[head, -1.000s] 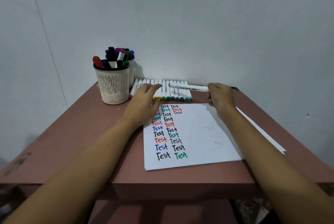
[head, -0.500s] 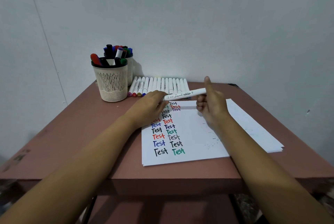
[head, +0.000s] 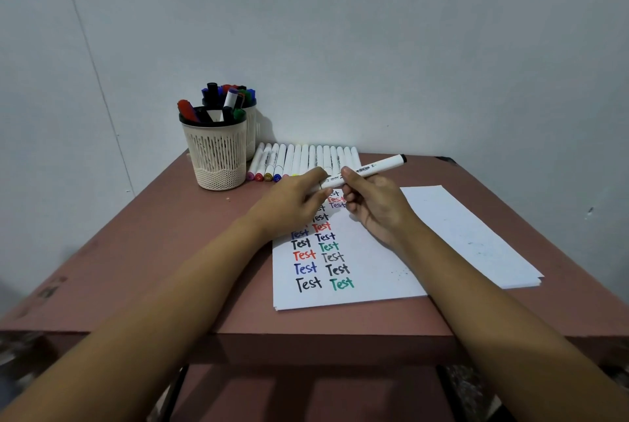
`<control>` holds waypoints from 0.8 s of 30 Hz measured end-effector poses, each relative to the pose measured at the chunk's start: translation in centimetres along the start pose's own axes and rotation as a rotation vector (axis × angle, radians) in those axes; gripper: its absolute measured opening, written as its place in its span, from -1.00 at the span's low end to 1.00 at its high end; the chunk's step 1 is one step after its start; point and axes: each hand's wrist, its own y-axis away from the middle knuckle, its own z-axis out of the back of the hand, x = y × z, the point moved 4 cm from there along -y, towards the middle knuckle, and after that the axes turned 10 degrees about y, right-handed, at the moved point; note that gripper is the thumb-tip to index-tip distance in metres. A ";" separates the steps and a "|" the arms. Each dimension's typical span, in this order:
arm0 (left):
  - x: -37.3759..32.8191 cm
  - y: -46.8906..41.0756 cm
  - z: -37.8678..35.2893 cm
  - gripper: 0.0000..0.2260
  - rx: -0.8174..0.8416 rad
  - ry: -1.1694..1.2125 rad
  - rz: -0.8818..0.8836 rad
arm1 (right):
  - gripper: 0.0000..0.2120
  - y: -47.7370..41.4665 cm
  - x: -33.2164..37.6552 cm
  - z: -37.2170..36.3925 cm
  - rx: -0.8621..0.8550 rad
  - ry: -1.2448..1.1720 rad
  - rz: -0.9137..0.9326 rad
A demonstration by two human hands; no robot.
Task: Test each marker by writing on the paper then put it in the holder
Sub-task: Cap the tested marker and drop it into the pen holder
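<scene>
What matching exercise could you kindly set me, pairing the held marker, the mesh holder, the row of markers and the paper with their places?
1. white marker
2. mesh holder
3. row of markers
4. paper

A. flat on the table, "Test" written on it
B. standing at the table's back left
C. gripped by the right hand, left hand pinching its end
D. lying side by side by the wall

Pairs: 1-C, 2-B, 3-D, 4-A.

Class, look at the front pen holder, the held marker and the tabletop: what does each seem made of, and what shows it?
Front holder: moulded plastic, matte cream, with slotted walls. Marker: smooth white plastic barrel, slight sheen, printed label. Tabletop: probably painted wood or laminate, flat reddish-brown; cannot tell which.
</scene>
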 end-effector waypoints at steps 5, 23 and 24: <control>0.0 0.0 0.1 -0.81 -0.065 0.052 0.005 | -0.81 -0.2 0.1 -0.1 0.009 -0.017 0.010; 0.5 -0.2 0.0 -0.86 -0.054 0.115 0.057 | -0.80 -0.5 0.1 -0.2 -0.027 0.035 0.106; 0.7 -0.3 0.0 -0.83 -0.056 0.127 0.063 | -0.80 -0.5 0.1 -0.2 -0.025 0.024 0.100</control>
